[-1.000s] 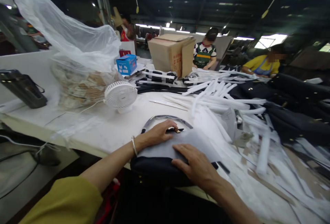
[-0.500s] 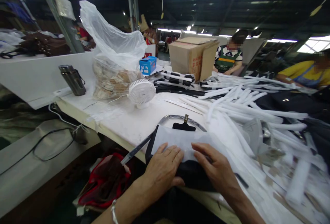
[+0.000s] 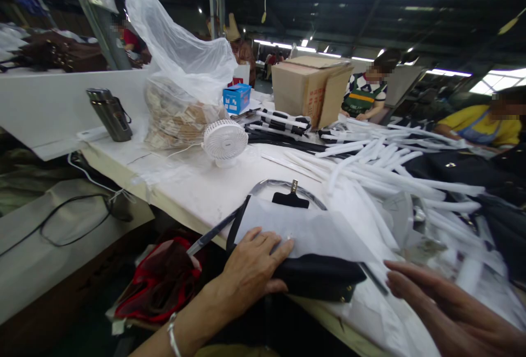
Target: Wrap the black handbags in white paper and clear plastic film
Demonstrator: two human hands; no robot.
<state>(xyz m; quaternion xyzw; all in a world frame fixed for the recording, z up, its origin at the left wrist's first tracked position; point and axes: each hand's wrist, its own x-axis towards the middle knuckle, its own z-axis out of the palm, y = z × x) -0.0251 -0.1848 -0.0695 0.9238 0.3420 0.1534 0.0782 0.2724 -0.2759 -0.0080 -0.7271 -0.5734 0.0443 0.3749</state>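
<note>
A black bag (image 3: 320, 276) lies at the table's near edge, with a white sheet (image 3: 316, 231) over its upper part. My left hand (image 3: 255, 261) rests open on the sheet and the bag's front, fingers stretched out. To the right of the bag, my right hand (image 3: 435, 305) is open, fingers extended, its tips near a dark strap end (image 3: 373, 279). Behind the sheet stands a black tab with a metal clasp (image 3: 294, 187). A plastic-wrapped strap (image 3: 217, 229) curves around the bag's back and hangs past its left side.
White foam tubes (image 3: 382, 165) and plastic wrap cover the right side. A small white fan (image 3: 225, 140), a plastic bag of brown pieces (image 3: 176, 113), a flask (image 3: 110, 115) and a cardboard box (image 3: 293, 86) stand further back. Two co-workers sit across the table.
My right hand has left the sheet and moved right, uncovering the bag's right end. My left hand stays on the sheet. The view has shifted slightly.
</note>
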